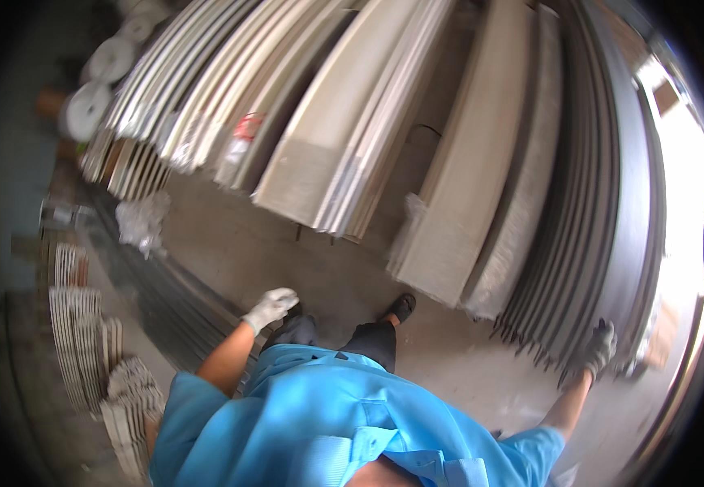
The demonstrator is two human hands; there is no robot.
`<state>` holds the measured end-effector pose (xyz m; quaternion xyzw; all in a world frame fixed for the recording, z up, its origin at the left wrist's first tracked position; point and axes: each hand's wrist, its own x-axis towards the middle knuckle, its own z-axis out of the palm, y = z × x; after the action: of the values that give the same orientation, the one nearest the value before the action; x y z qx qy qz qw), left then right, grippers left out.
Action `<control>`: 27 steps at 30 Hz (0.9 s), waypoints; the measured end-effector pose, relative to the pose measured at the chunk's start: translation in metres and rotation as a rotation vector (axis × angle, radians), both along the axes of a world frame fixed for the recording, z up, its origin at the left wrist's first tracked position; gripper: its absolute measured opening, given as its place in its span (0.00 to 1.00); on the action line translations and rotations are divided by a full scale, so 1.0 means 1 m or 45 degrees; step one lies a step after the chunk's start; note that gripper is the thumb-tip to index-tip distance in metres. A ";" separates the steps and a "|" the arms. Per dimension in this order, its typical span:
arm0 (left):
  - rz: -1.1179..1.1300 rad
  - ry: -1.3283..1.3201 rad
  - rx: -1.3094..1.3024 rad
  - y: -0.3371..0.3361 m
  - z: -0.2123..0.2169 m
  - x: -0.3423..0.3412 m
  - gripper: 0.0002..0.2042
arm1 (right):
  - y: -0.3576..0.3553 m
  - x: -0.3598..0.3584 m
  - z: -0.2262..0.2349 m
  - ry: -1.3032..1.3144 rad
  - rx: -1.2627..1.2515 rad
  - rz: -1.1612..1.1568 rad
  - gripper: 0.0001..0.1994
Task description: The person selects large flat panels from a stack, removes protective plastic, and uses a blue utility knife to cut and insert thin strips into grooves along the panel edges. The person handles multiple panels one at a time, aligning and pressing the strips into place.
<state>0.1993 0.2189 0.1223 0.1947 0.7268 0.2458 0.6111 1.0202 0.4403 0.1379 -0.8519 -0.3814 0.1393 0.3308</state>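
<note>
I stand on a concrete floor in front of long panels leaning upright. My left hand (271,308), in a white work glove, hangs loosely by my thigh and holds nothing. My right hand (597,351), in a grey glove, reaches out to the lower ends of a stack of thin dark grey sheets (603,243) on the right; its fingers touch the edges, and whether they grip one is unclear. My blue shirt (327,422) fills the bottom of the view, with a dark shoe (401,307) ahead.
Pale beige boards (465,203) and white profiles (206,89) lean in the middle and left. Dark rails (165,300) lie on the floor at left, beside stacked ribbed strips (84,341), white rolls (92,105) and crumpled plastic (142,223). Bright daylight enters at far right.
</note>
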 end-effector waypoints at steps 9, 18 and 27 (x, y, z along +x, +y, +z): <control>-0.224 -0.448 0.514 0.065 0.056 0.038 0.25 | 0.023 -0.372 0.049 0.841 0.403 0.789 0.11; 0.099 -0.239 0.668 -0.027 0.097 -0.133 0.16 | -0.113 -0.834 0.086 1.810 -0.163 1.357 0.10; 0.510 0.258 1.228 -0.122 0.096 -0.300 0.12 | -0.186 -1.052 0.093 1.438 -0.734 2.297 0.17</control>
<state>-0.1010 0.0970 0.2181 0.3337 0.6097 0.6438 0.3200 -0.0321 0.2544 0.2307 -0.1195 -0.6104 0.7827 0.0231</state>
